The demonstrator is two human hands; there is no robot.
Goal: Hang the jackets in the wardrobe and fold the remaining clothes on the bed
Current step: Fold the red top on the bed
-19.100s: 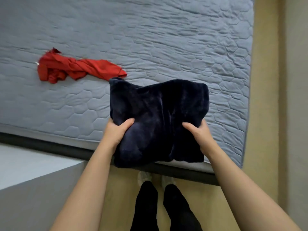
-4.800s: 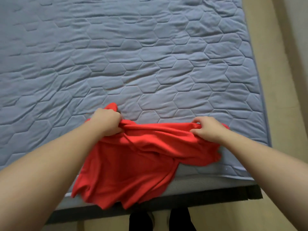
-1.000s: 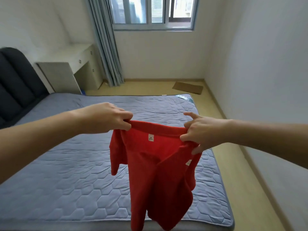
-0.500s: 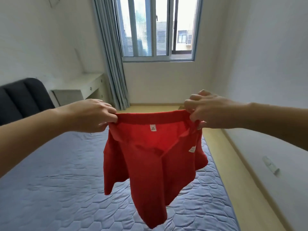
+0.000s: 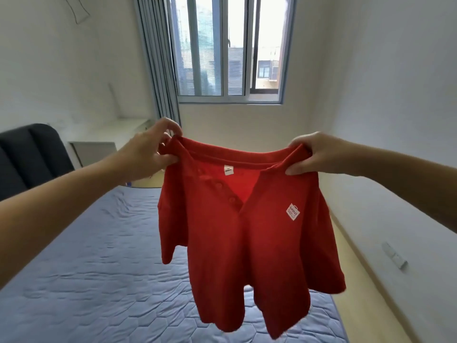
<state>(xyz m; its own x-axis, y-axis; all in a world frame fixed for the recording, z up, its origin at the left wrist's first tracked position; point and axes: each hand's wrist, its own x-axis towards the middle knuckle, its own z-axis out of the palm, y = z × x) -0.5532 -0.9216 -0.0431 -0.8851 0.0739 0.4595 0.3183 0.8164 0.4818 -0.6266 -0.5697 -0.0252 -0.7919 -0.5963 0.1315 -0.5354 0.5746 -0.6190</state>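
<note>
A red polo shirt [image 5: 249, 246] hangs in the air in front of me, its buttoned front and a small white logo facing me. My left hand [image 5: 150, 154] pinches its left shoulder by the collar. My right hand [image 5: 311, 154] grips the right shoulder at the same height. The shirt is spread between both hands and its hem dangles above the blue quilted bed [image 5: 99, 280]. No jacket or wardrobe is in view.
A dark padded headboard [image 5: 29, 154] stands at the left with a white desk [image 5: 99, 147] behind it. Grey curtains [image 5: 158, 70] flank the window [image 5: 230, 50] on the far wall. A strip of wooden floor [image 5: 371, 293] runs along the right wall.
Both hands have pulled apart and lifted, so the shirt is stretched wider and hangs flatter, with its front placket and logo now showing. My view has tilted up towards the window.
</note>
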